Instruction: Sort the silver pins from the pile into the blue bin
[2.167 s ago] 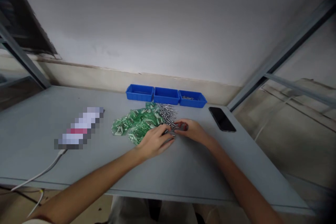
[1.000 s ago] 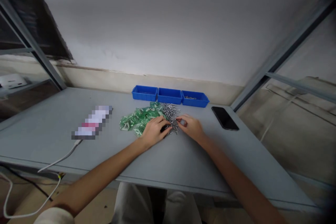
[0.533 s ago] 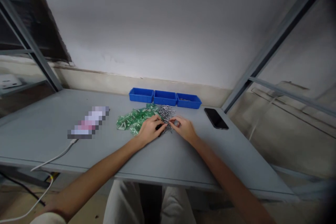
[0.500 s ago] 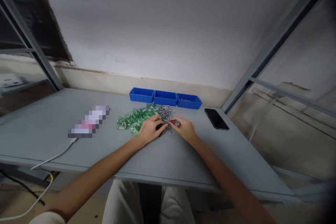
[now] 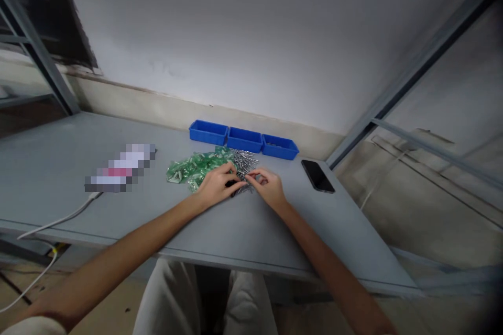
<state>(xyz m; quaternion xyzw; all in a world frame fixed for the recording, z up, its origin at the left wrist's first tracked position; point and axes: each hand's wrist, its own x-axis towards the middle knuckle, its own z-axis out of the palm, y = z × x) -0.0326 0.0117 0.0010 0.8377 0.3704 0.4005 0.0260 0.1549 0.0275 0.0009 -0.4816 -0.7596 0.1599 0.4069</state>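
Observation:
My left hand (image 5: 218,185) is closed, thumb and fingertips pinched at the front of a pile of thin metal pieces (image 5: 244,160). A dark object shows under its fingers. My right hand (image 5: 267,185) is also pinched, its fingertips almost meeting those of the left over the pile. What either pinch holds is too small to make out. Green plastic packets (image 5: 196,166) with light pieces in them lie left of the pile, beside my left hand.
Three blue bins stand in a row behind the pile: left (image 5: 208,132), middle (image 5: 244,140), right (image 5: 280,147), with small metal pieces in the right one. A black phone (image 5: 317,176) lies right; a blurred device (image 5: 120,168) with a white cable (image 5: 58,225) lies left.
The camera view has shifted, so the table and bins sit slightly further left and higher. Both hands remain pinched together over the metal pieces.

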